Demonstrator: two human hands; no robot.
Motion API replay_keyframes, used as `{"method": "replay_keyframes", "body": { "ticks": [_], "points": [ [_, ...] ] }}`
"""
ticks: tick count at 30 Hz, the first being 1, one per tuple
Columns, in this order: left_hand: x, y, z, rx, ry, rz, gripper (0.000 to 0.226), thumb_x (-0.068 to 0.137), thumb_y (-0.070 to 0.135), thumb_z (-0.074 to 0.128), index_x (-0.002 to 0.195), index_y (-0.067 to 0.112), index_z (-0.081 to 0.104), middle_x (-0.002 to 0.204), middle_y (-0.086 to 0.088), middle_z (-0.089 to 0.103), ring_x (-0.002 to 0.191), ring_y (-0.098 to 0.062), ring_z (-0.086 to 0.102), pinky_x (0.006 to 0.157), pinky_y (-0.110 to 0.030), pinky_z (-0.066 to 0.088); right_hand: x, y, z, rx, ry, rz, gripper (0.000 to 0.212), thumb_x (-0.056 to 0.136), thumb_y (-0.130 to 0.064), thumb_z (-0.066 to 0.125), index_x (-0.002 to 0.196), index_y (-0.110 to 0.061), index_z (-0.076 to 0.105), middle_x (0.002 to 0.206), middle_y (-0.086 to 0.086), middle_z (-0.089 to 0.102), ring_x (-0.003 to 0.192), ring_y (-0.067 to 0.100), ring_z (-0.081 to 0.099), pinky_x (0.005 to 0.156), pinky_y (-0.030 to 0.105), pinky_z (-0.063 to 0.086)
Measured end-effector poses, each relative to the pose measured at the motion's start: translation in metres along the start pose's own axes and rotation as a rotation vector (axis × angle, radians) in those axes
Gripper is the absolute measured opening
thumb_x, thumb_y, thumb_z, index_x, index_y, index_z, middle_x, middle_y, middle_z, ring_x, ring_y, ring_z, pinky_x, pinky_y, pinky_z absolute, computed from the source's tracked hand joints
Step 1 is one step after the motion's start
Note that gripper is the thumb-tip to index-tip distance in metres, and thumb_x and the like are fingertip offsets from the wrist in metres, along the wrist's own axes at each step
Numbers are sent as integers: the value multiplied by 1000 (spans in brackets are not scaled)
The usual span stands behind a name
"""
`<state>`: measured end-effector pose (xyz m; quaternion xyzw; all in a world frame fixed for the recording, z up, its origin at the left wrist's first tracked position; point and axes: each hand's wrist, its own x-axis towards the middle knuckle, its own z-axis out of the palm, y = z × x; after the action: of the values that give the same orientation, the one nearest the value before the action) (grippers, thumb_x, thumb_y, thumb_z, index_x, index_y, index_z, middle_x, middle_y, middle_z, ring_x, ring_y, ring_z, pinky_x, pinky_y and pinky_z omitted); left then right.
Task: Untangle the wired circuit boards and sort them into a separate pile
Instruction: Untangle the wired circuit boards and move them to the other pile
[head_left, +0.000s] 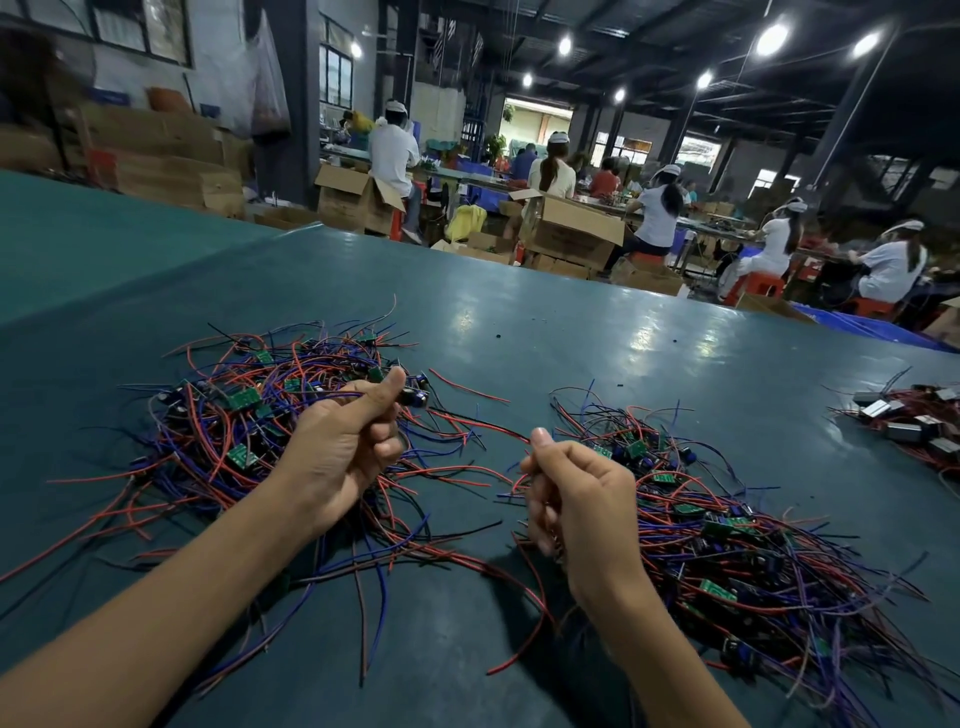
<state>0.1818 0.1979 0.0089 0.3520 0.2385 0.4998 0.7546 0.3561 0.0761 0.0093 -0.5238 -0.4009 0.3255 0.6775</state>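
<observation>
Two heaps of small green circuit boards with red, blue and black wires lie on the teal table (519, 332). The tangled left pile (244, 415) spreads under my left arm. The right pile (727, 525) lies beside my right hand. My left hand (348, 447) is raised over the left pile, its fingers curled round wires that lead to a small board with a blue part (415, 397) by my thumb. My right hand (566, 499) pinches a red wire (488, 431) that runs from the left pile toward it.
A third cluster of metal-cased parts with wires (909, 421) sits at the table's right edge. Beyond the table's far edge are open cardboard boxes (571, 228) and seated workers (660, 213) at benches.
</observation>
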Motion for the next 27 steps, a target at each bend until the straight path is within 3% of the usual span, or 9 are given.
{"method": "replay_keyframes", "body": {
  "ticks": [4,7,11,14,18,21,23,25,27],
  "points": [
    [0,2,-6,13,-40,16,22,77,24,77,83,9,61,64,2,49,45,-3,41,40,-16,36,8,-44,-32,-265,17,-144,36,97,-22,64,69,0,66,50,19,53,31,18,37,36,20,27],
    [-4,2,-10,215,-147,48,13,76,21,78,78,12,69,69,-3,57,51,-7,49,44,-19,40,12,-85,-77,-361,70,-160,33,92,-26,70,68,-2,70,52,17,55,38,23,41,36,21,30],
    [-15,-12,-5,433,-322,26,9,76,20,80,78,13,75,74,-11,66,58,-14,60,48,-22,47,4,-113,-139,-552,84,74,37,70,-41,78,71,-4,75,54,10,52,46,22,44,37,21,33],
    [-25,-32,10,578,-432,-22,11,81,21,82,84,13,75,79,-15,72,60,-13,65,51,-23,50,-4,-113,-175,-637,162,215,41,65,-46,79,72,-6,76,52,10,47,41,19,38,39,19,32],
    [-33,-62,40,645,-473,-93,12,87,20,80,89,10,72,79,-15,75,65,-15,71,50,-23,50,-14,-92,-216,-665,295,369,38,66,-47,80,69,-10,76,50,11,41,42,17,35,42,20,30],
    [-31,-80,61,847,-418,52,14,89,24,78,88,11,75,78,-9,76,68,-12,70,58,-26,53,-10,-71,-235,-707,503,376,41,66,-46,81,77,-7,76,52,9,48,47,21,41,46,26,38],
    [-26,-83,65,1112,-370,212,18,89,32,76,98,17,77,89,-1,76,81,-6,68,78,-27,56,-4,-55,-238,-776,619,303,49,72,-51,79,99,-10,73,83,17,68,71,32,61,62,41,57],
    [-18,-76,60,1330,-345,363,30,93,43,69,115,23,71,107,3,69,102,-8,61,94,-25,47,7,-48,-227,-863,696,203,57,88,-52,70,128,-12,59,127,27,60,111,47,59,96,62,50],
    [-6,-57,50,1411,-303,491,33,96,46,62,120,24,68,112,3,64,110,-13,54,100,-29,42,18,-58,-197,-947,770,27,67,84,-56,56,137,-17,51,137,27,53,122,49,52,102,67,42]
  ]
}}
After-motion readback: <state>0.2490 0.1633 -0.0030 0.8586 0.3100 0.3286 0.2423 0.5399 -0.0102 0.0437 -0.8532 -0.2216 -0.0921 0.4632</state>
